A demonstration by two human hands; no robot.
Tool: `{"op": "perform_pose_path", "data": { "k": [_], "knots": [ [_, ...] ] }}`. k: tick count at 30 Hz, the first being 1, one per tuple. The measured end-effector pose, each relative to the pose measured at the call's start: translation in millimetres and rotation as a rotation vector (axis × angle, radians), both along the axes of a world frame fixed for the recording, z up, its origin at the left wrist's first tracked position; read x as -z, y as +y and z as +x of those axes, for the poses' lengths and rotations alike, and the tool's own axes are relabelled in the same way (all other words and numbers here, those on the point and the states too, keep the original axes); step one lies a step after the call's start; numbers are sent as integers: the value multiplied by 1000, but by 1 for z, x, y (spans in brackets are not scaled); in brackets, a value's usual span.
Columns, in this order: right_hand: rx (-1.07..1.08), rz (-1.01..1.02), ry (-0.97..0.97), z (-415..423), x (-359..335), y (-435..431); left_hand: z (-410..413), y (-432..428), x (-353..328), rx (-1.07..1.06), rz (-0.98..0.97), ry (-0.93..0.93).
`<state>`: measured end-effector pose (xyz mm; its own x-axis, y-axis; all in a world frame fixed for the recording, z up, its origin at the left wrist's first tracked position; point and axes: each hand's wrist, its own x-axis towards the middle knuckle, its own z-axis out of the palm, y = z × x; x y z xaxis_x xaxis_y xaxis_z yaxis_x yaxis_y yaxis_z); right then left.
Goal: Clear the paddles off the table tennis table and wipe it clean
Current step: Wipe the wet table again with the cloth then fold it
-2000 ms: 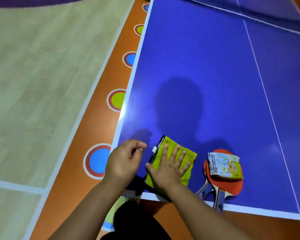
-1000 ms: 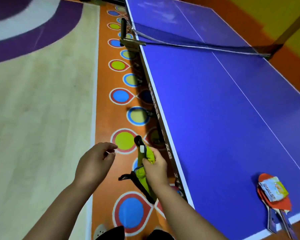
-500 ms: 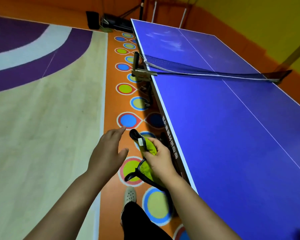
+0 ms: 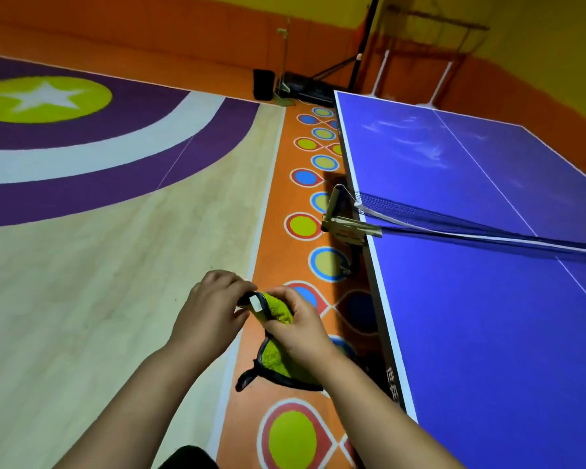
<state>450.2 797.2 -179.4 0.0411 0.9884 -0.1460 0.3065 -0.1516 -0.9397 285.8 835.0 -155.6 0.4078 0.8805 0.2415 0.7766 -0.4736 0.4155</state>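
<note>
1. The left hand [image 4: 210, 313] has its fingers [image 4: 232, 282] curled, the tips closed against the thumb, pinching the dark-hemmed top corner of the cloth [image 4: 275, 358] beside its white tag [image 4: 257, 303].
2. The right hand [image 4: 301, 330] grips the cloth's bunched middle, its fingers curled round it, just right of the left fingertips.
3. The yellow-green cloth is held in the air between both sets of fingers. Its loose end hangs below the right fingers, over the orange floor strip [image 4: 285, 258].
4. The blue table [image 4: 487, 316] lies right of the right fingers, near but apart.
5. The net [image 4: 454, 225] stands beyond the fingers, well apart.
</note>
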Motion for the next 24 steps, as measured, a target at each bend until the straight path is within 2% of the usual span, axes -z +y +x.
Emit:
{"op": "perform_pose_path", "data": {
  "k": [5, 11, 16, 24],
  "knots": [
    [-1, -41, 0, -7, 11, 105, -11, 112, 14, -22, -79, -24],
    [133, -83, -8, -26, 24, 244, -12, 266, 17, 174, -207, 1],
    [250, -128, 3, -47, 26, 341, -10, 384, 1, 287, -209, 63],
    [422, -133, -88, -6, 37, 457, 42, 539, -2, 365, -331, -11]
  ]
}}
